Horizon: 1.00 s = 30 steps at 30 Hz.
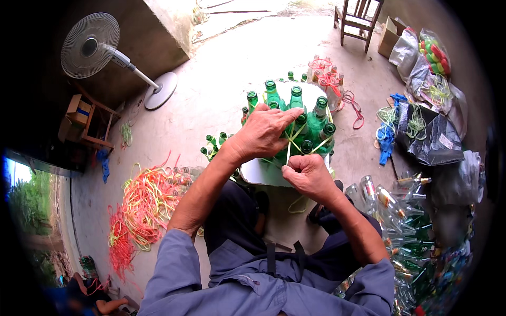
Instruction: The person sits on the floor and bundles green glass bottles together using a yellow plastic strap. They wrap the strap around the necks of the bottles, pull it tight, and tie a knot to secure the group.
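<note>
Several green glass bottles (317, 118) stand upright in a close group on a white board (261, 173) before me. Yellow-green plastic strapping (291, 138) crosses between their necks. My left hand (263, 130) lies over the near left part of the group, its index finger stretched across the bottle tops; its fingertips are partly hidden. Closed in a fist, my right hand (308, 173) grips an end of the strapping at the near edge of the group, and the strand runs up from it to the crossing.
Bottles bound with red strapping (330, 81) stand beyond the board. A heap of red and yellow strapping (148, 201) lies on the left, near a standing fan (90, 46). Loose glass bottles (399, 221) cover the floor at right. Part of another person (91, 296) shows at bottom left.
</note>
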### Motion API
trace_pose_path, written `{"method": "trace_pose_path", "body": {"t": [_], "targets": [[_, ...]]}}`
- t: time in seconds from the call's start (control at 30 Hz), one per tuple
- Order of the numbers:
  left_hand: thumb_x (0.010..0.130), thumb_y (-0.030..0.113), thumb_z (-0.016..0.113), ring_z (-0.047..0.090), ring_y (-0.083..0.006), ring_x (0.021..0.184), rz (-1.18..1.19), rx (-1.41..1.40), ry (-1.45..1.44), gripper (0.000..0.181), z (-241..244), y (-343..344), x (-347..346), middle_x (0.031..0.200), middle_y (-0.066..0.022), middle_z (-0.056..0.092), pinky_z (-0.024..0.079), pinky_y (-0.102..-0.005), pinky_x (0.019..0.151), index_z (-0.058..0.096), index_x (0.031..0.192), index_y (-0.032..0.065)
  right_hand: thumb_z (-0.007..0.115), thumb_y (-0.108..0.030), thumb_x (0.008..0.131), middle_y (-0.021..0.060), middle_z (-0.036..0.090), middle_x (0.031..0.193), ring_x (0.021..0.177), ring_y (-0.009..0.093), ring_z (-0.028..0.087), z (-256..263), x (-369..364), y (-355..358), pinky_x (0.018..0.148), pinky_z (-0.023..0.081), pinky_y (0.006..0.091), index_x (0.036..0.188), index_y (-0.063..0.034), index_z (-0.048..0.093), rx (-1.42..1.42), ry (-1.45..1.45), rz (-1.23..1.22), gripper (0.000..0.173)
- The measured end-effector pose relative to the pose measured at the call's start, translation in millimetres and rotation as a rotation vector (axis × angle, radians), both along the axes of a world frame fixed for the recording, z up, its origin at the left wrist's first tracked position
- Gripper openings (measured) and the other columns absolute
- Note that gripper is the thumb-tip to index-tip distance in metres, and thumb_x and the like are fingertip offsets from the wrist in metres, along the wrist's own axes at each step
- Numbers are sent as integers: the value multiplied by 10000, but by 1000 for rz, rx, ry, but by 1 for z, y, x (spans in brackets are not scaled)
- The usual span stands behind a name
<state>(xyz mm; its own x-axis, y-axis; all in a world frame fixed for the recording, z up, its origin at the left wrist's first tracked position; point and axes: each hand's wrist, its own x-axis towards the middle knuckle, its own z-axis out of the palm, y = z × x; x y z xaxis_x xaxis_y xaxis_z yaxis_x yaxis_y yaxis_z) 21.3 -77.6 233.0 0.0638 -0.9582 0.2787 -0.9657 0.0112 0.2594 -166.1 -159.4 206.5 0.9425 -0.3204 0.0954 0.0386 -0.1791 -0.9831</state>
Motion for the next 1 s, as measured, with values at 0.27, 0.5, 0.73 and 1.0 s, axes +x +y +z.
{"method": "trace_pose_path", "body": {"t": [0.27,0.5,0.73,1.0], "targets": [[694,31,681,723,-291,906,102,96,140,717,0,-8,-9,1049,-150,741,505,-403,808,553,1394,120,647,-82,809,155,415,507,458,143,389,-8,-2,4,473,383,360,615,36,519,-38,11,-32,261],[697,35,676,734,-313,835,166,53,130,697,-3,-10,-13,935,-128,760,539,-411,763,573,1377,145,654,-81,820,95,387,491,483,92,374,-2,-4,5,465,350,340,603,30,487,0,3,-41,295],[726,120,681,717,-352,805,249,76,103,629,-1,-12,-16,833,-146,738,561,-493,743,610,1346,202,665,-53,887,-75,437,567,562,6,369,27,-5,-36,480,312,253,607,-27,477,160,-67,-98,339],[713,140,693,679,-360,744,254,-24,60,642,-8,-11,-21,808,-124,725,538,-463,740,617,1343,238,678,-127,841,203,566,614,563,387,594,14,-7,-65,510,445,447,637,-17,564,-624,-13,-461,259]]}}
